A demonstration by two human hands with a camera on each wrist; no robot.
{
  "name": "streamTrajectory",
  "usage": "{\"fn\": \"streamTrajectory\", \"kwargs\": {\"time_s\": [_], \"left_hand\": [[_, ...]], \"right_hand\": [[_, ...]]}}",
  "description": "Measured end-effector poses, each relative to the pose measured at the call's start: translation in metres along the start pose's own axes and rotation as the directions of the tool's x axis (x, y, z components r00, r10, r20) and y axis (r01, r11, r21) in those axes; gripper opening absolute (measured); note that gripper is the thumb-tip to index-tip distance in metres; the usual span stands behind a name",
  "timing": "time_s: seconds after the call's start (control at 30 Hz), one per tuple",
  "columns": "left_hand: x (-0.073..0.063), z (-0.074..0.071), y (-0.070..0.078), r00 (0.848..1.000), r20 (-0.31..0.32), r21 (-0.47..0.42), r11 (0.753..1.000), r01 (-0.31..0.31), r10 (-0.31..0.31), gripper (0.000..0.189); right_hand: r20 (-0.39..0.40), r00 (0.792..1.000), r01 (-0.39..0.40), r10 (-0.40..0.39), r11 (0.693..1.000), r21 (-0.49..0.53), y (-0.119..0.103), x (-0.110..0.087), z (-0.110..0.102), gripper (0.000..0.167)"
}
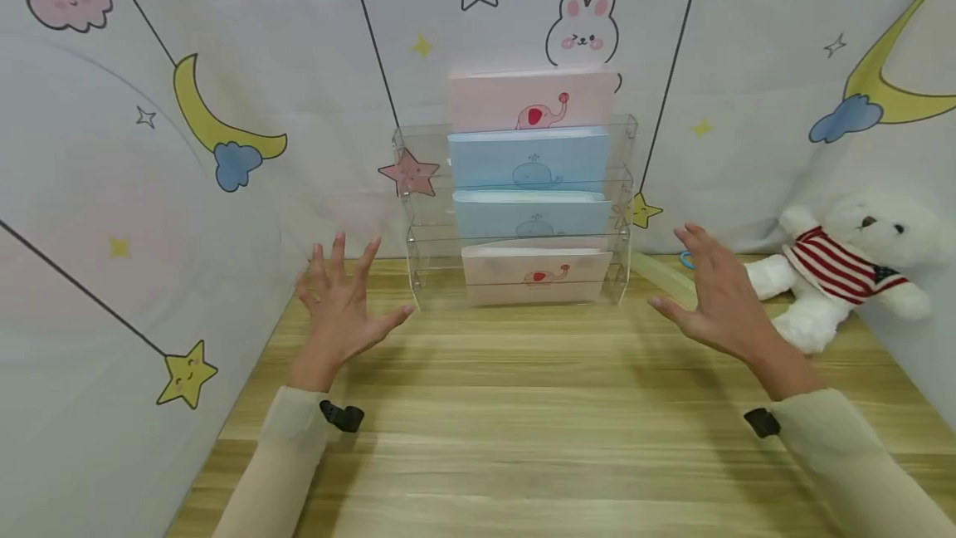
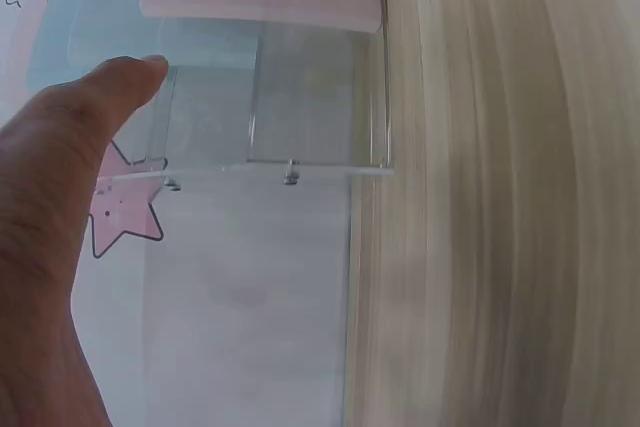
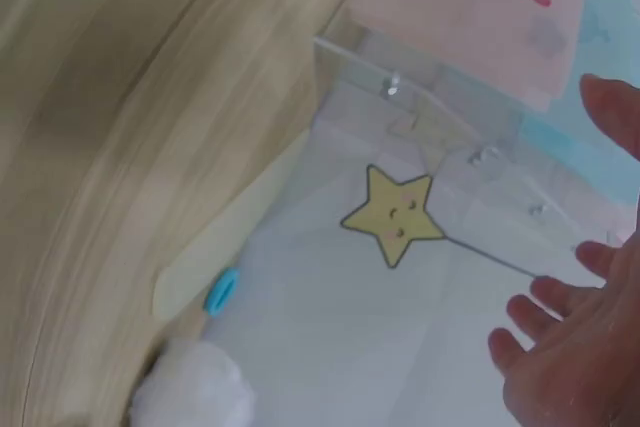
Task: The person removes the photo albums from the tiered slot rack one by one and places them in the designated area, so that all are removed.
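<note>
A clear acrylic rack [image 1: 433, 210] with stepped tiers stands at the back of the wooden table. Its tiers hold pink booklets with a red elephant, one at the top [image 1: 493, 102] and another at the bottom [image 1: 493, 276], and two blue whale booklets [image 1: 485, 160] between them. My left hand [image 1: 336, 310] is raised off the rack's left side, fingers spread, holding nothing. On the other side my right hand [image 1: 713, 297] hovers with thumb apart from the fingers, also bare. In the left wrist view the thumb [image 2: 120, 87] overlaps the rack's end panel [image 2: 320, 107].
A white teddy bear [image 1: 844, 264] in a striped shirt sits at the right. Between it and the rack lie a pale yellow strip [image 1: 665, 276] and a small blue ring [image 3: 221, 291]. A patterned cloth [image 1: 314, 40] hangs behind and along both sides of the table [image 1: 508, 422].
</note>
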State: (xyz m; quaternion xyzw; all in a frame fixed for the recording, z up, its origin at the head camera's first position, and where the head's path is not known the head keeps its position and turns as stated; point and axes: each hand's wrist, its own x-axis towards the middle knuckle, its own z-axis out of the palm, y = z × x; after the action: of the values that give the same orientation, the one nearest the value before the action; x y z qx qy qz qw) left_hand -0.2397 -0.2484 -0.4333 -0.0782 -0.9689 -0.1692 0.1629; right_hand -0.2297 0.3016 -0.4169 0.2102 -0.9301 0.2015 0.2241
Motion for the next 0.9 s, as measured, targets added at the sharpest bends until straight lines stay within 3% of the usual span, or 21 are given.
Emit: {"fn": "streamTrajectory", "kwargs": {"time_s": [0.17, 0.3, 0.6, 0.9], "left_hand": [[0.004, 0.009, 0.003, 1.0, 0.026, -0.056, 0.998, 0.012, -0.011, 0.116], [0.006, 0.016, 0.004, 0.999, 0.051, -0.138, 0.99, -0.005, 0.012, 0.116], [0.014, 0.028, 0.007, 0.992, 0.006, -0.217, 0.968, -0.124, 0.128, 0.115], [0.02, 0.034, 0.01, 0.991, 0.012, -0.251, 0.96, -0.128, 0.135, 0.113]], "right_hand": [[0.018, 0.999, 0.027, -0.029, 0.994, 0.108, -0.009, 0.008, 0.006, 0.096], [-0.016, 0.999, 0.044, -0.042, 0.985, 0.17, -0.016, 0.013, 0.01, 0.088], [-0.047, 0.999, -0.011, 0.025, 0.963, 0.27, -0.028, 0.017, 0.02, 0.074], [-0.103, 0.992, -0.031, 0.076, 0.921, 0.387, -0.034, 0.026, 0.034, 0.065]]}}
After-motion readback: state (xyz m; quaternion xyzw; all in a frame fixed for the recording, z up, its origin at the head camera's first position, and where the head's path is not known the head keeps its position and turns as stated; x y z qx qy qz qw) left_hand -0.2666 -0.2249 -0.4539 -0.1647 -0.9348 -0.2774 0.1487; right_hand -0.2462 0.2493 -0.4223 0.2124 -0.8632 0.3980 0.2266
